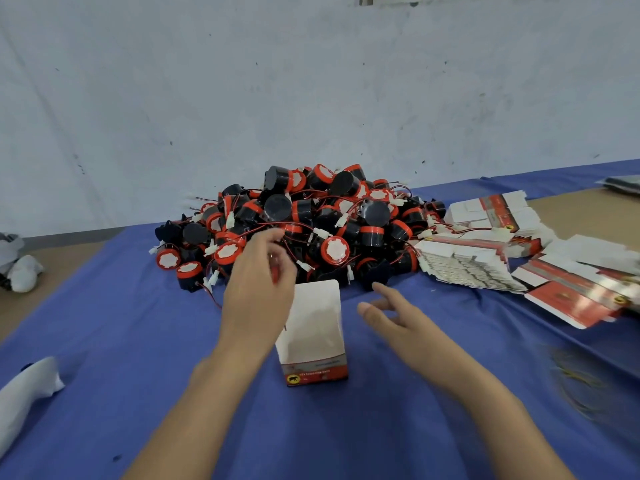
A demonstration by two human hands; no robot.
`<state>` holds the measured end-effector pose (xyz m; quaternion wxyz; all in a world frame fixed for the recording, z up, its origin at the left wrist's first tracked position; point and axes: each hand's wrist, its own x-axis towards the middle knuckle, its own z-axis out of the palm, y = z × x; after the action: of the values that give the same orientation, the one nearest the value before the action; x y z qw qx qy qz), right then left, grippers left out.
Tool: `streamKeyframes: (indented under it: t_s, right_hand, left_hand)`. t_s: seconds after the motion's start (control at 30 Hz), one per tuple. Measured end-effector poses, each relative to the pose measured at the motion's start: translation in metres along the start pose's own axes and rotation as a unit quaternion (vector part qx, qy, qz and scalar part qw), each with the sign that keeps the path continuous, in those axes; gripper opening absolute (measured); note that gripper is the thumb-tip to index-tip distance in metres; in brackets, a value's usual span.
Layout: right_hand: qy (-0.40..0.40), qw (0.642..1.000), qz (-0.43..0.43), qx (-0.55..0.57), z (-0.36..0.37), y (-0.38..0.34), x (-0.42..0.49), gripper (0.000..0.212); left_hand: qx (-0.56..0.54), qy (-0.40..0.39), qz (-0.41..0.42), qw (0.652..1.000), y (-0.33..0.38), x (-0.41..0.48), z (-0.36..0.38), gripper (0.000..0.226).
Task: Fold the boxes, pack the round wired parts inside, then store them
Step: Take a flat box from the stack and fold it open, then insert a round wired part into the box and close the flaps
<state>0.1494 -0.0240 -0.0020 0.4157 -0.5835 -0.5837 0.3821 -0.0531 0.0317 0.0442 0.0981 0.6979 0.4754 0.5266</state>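
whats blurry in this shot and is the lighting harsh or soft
Head view: left hand motion-smeared at the open box, right hand slightly; lower right of the blue cloth smeared too. Pile of round wired parts is fairly sharp. Head view lighting is soft and even, faint shadows, no glare.

Box (313,336) upright on blue cloth (398,427), top flap up. Left hand (258,289) at its open top, fingers curled, some red under them; blurred. Right hand (389,315) just beside box, fingers spread, not touching. Heap of round wired parts (301,220) behind; flat boxes (485,251) stacked right.
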Motion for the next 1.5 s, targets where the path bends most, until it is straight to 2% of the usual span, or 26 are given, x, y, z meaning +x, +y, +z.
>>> streamKeyframes:
  t_s: [0.07,0.2,0.33,0.43,0.5,0.57,0.6,0.67,0.7,0.77,0.87,0.93,0.97,1.07,1.13,1.23,1.3,1.37,1.43,1.5]
  right_hand:
    - [0.035,0.999,-0.003,0.003,-0.004,0.004,0.006,0.071]
    - [0.093,0.995,-0.01,0.024,-0.011,0.011,0.012,0.059]
    - [0.104,0.994,-0.02,0.031,-0.017,0.015,0.017,0.056]
    - [0.101,0.994,-0.024,0.026,-0.022,0.017,0.017,0.057]
    - [0.104,0.994,-0.028,0.026,-0.025,0.019,0.016,0.057]
    - [0.109,0.993,-0.031,0.027,-0.028,0.021,0.015,0.057]
    - [0.112,0.993,-0.033,0.029,-0.029,0.022,0.015,0.057]
    - [0.118,0.992,-0.036,0.036,-0.03,0.021,0.014,0.056]
    - [0.121,0.991,-0.036,0.039,-0.03,0.02,0.013,0.054]
    - [0.127,0.99,-0.041,0.046,-0.03,0.017,0.011,0.051]
    - [0.14,0.984,-0.064,0.093,-0.028,0.009,0.007,0.039]
    - [0.137,0.976,-0.086,0.146,-0.027,0.0,0.002,0.028]
    - [0.127,0.97,-0.103,0.182,-0.025,-0.006,-0.001,0.031]
    - [0.082,0.947,-0.154,0.27,-0.017,-0.022,-0.006,0.049]
    - [0.059,0.939,-0.178,0.288,-0.012,-0.028,-0.009,0.048]
    - [0.053,0.948,-0.179,0.257,-0.013,-0.028,-0.014,0.036]
    - [0.039,0.96,-0.173,0.216,-0.016,-0.025,-0.016,0.03]
    - [0.024,0.97,-0.156,0.187,-0.015,-0.022,-0.015,0.035]
    - [0.013,0.977,-0.137,0.16,-0.012,-0.019,-0.011,0.046]
    - [-0.008,0.983,-0.126,0.132,-0.009,-0.015,-0.009,0.047]
  left_hand:
    - [0.125,-0.075,0.01,0.989,0.004,0.03,0.018,0.033]
    - [0.347,-0.233,0.063,0.906,0.011,0.068,0.058,0.057]
    - [0.484,-0.309,0.11,0.811,0.008,0.089,0.084,0.08]
    - [0.547,-0.312,0.15,0.762,0.0,0.094,0.093,0.079]
    - [0.541,-0.286,0.175,0.771,-0.003,0.096,0.095,0.073]
    - [0.489,-0.26,0.172,0.815,0.0,0.1,0.09,0.071]
    - [0.438,-0.245,0.161,0.85,0.005,0.103,0.085,0.07]
    - [0.274,-0.209,0.113,0.932,0.021,0.111,0.07,0.069]
    - [0.183,-0.186,0.085,0.962,0.032,0.115,0.06,0.069]
    - [0.036,-0.113,0.058,0.991,0.059,0.119,0.04,0.066]
    - [-0.084,0.022,0.098,0.991,0.095,0.111,0.01,0.059]
    - [-0.074,0.059,0.158,0.983,0.107,0.087,-0.002,0.057]
    - [-0.046,0.061,0.184,0.98,0.107,0.07,-0.004,0.057]
    - [0.072,-0.005,0.223,0.972,0.096,0.014,0.007,0.061]
    - [0.125,-0.086,0.245,0.958,0.083,-0.016,0.018,0.066]
    - [0.089,-0.168,0.214,0.958,0.059,-0.037,0.024,0.07]
    - [0.07,-0.184,0.168,0.966,0.045,-0.042,0.021,0.079]
    - [0.069,-0.182,0.122,0.973,0.031,-0.046,0.015,0.082]
    - [0.075,-0.173,0.097,0.977,0.019,-0.05,0.007,0.076]
    - [0.095,-0.171,0.113,0.974,0.014,-0.052,0.0,0.068]
